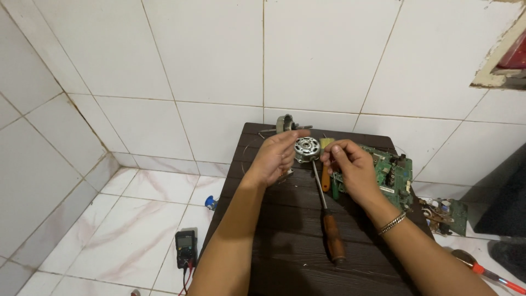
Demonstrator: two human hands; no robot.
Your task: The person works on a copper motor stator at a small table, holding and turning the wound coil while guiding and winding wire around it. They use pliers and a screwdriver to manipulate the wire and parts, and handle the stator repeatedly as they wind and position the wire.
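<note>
Here we look down at a dark wooden table [285, 241] set against a white tiled wall [219, 60], and we take that table as our landmark. Above its far half, both of our hands meet around a small round metal motor part [307, 149], silvery with visible slots on its face. Our left hand [276, 156] curls around the part from its left side, fingers bent and closed against its rim. Our right hand [350, 164] pinches in from the right, fingertips narrow and pressed near the part's edge; we cannot tell exactly what they grip there. A metal bracelet [392, 223] circles the right wrist.

A long screwdriver [327, 211] with a brown wooden handle lies on the table, its shaft running from just under the motor part toward the table's near edge. Just beside it, closer to the right hand, sit a shorter orange-handled tool [326, 180] and a green one [335, 189]. A green circuit board [397, 175] rests on the table's right far corner. At the table's far edge stands another metal motor piece [285, 124].

On the marbled floor left of the table lies a black multimeter [186, 248]. Right of the table, on the floor, are a second small circuit board [446, 214] and an orange-handled screwdriver [485, 271].
</note>
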